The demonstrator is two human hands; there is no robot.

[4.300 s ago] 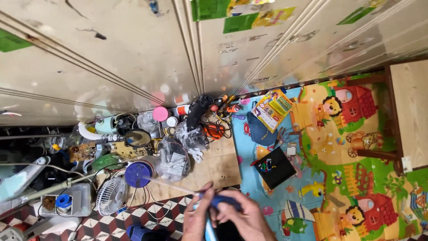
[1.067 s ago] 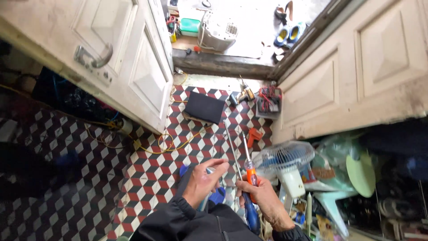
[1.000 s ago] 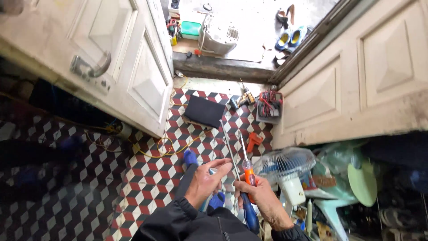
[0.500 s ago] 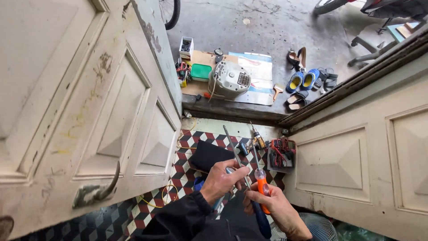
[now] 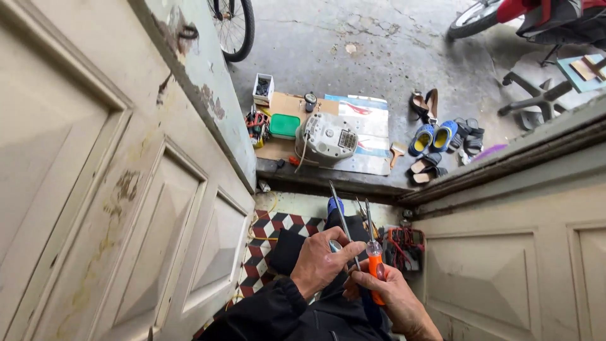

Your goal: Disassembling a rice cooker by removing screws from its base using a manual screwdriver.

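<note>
At the bottom centre of the frame, the left hand (image 5: 322, 262) has its grip closed around a small pale roll-like object (image 5: 336, 245), too hidden by the fingers to identify. Just beside it, touching knuckle to knuckle, the right hand (image 5: 388, 297) grips the orange handle of a screwdriver (image 5: 375, 262), whose thin shaft points up the frame. A second slim metal rod (image 5: 341, 218) rises between the two hands; which hand holds it cannot be told. Both sleeves are dark.

Below the hands lies a red, black and white checkered tile floor (image 5: 265, 237), with a red-wired tool tray (image 5: 404, 246) just right of the hands. A worn cream door (image 5: 126, 208) fills the left of the frame and a panelled one (image 5: 524, 265) the lower right, narrowing the view to the gap between them.

Beyond the threshold, at upper centre, a white rice cooker (image 5: 325, 137) sits on cardboard, near a green box (image 5: 285, 125). Sandals and blue-yellow slippers (image 5: 432, 137) lie to its right. A bicycle wheel (image 5: 232, 28) stands at the top.
</note>
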